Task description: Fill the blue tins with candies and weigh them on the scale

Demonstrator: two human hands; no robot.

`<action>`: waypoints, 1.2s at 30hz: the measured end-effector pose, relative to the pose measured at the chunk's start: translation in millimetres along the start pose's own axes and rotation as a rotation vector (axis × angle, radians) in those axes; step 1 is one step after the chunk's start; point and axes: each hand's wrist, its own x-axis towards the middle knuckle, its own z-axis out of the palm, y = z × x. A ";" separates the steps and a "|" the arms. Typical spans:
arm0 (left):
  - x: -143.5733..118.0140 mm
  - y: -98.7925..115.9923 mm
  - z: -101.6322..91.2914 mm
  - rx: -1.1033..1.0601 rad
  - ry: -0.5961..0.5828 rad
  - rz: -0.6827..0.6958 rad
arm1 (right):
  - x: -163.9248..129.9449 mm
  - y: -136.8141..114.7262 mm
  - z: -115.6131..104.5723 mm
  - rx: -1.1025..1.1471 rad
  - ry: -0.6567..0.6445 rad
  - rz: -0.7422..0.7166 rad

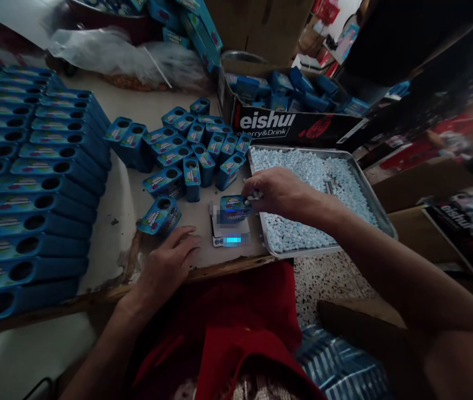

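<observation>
A small digital scale (219,233) with a lit blue display sits near the table's front edge. On it stands a blue candy box (231,210). My right hand (275,191) is curled around a few pale candies (255,195) just at the box's right end. To the right lies a metal tray (328,251) filled with small white and light blue candies (303,222). My left hand (173,253) rests on the table with fingers stretched out, left of the scale and just below another blue box (160,215). Nothing shows in it.
Several blue boxes with round holes (197,136) stand behind the scale. Long rows of similar boxes (56,183) fill the left side. A black carton (294,125) holding more blue boxes is behind the tray. Clear plastic bags (123,55) lie at the back left.
</observation>
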 end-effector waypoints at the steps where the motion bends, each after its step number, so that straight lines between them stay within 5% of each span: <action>1: 0.0 -0.8 0.0 0.005 0.002 -0.001 | -0.2 0.0 0.4 0.022 0.012 0.006; 11: -2.0 -2.8 2.4 0.000 0.022 0.010 | -7.4 6.5 0.9 0.598 0.202 0.170; 19: 2.9 7.7 -8.5 0.034 0.024 -0.009 | -50.5 64.1 18.7 1.611 0.605 0.842; 24: 8.4 13.1 -7.4 0.025 0.031 0.010 | -83.2 69.2 58.9 1.862 0.430 1.067; 28: 13.3 17.5 -7.4 0.055 0.050 0.017 | -88.6 57.3 64.6 1.763 0.264 0.926; 36: 23.5 21.2 -10.4 0.113 0.147 -0.003 | -42.5 35.8 7.6 1.121 0.099 0.335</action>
